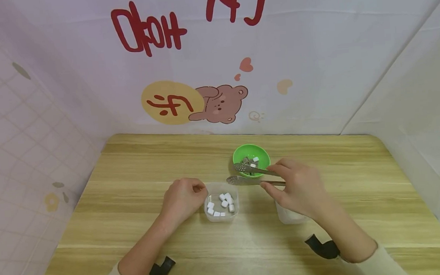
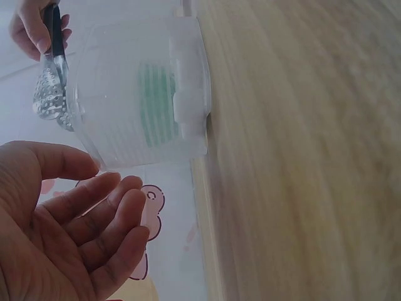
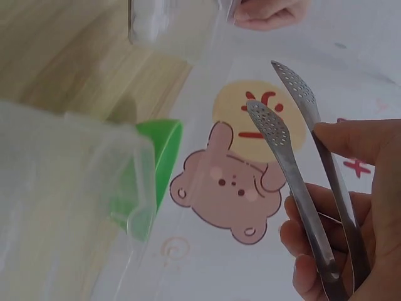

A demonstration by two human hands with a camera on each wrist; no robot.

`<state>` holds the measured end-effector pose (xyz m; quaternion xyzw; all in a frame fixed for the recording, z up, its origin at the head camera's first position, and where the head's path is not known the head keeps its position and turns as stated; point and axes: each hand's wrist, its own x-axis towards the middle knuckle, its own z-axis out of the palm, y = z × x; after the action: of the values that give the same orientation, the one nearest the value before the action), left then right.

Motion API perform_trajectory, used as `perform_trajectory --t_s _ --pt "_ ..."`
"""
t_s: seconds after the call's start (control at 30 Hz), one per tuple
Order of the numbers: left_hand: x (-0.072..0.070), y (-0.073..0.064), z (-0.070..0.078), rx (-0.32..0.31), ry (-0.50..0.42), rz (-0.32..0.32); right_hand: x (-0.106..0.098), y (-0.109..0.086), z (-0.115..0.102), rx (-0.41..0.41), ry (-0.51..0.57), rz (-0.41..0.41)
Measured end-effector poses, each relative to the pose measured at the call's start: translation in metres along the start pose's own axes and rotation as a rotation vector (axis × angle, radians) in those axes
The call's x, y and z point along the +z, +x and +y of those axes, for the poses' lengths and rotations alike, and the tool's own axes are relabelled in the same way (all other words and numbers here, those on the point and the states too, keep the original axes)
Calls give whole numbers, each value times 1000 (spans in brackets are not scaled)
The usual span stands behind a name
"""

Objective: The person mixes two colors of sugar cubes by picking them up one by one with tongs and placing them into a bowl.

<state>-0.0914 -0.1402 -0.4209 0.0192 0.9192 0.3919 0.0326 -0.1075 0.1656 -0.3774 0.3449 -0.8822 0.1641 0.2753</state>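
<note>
My right hand (image 1: pixel 300 185) grips a pair of metal tongs (image 3: pixel 285 150) with perforated tips, whose arms stand apart with nothing between them. In the head view the tongs hover over the front of a green bowl (image 1: pixel 261 151) that holds grey-brown pieces and a few white cubes. The thumb and forefinger of my left hand (image 2: pixel 81 219) pinch the rim corner of a clear plastic container (image 2: pixel 119 94). Several white cubes (image 1: pixel 224 199) lie loosely inside that container. Its other fingers are loosely curled beside the wall.
A second clear container (image 1: pixel 290 215) stands under my right hand, partly hidden by it; its contents cannot be made out. The wooden table (image 1: pixel 129 161) ends at a white curtain (image 1: pixel 306 114) printed with a bear. Dark curved pieces (image 1: pixel 162 269) sit by both wrists.
</note>
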Motion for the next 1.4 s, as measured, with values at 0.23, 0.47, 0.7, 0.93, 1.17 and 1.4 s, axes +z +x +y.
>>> perform_trajectory --t_s 0.23,0.47,0.7,0.93,1.17,1.4 --pt "0 1 -1 5 1 3 7 1 -18 -15 9 -97" --pt "0 1 -1 3 2 6 16 3 -30 -50 -47 -177" --pt "0 0 -2 9 -10 3 32 5 -41 -84 -69 -236" --pt "1 1 -3 13 7 6 39 11 -47 -121 -94 -268" --pt "1 1 -3 20 7 8 41 18 -53 -169 -135 -330" --pt "1 1 -3 30 20 17 48 19 -57 -217 -138 -322"
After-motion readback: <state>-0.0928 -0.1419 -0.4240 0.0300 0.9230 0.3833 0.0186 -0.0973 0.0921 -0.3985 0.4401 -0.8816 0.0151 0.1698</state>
